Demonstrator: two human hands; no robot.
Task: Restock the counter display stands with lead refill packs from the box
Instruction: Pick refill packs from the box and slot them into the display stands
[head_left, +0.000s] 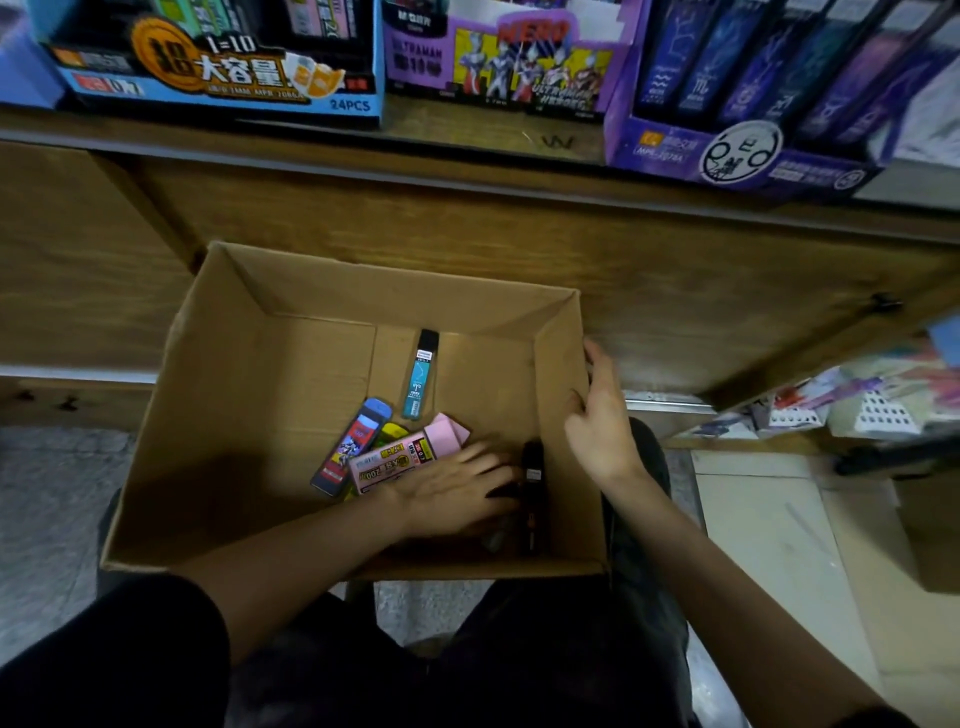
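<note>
Cardboard box (234, 415) | blue stand (223, 98) "24PCS" | purple stand (415, 57) "ULTRAMAN" | pink pack (395, 457) "200"

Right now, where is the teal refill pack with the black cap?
In the head view, the teal refill pack lies on the cardboard box floor toward its far wall, just beyond the pink pack and blue pack beside the left hand.

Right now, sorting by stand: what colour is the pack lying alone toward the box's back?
Teal, black-capped pack; head view.
</note>
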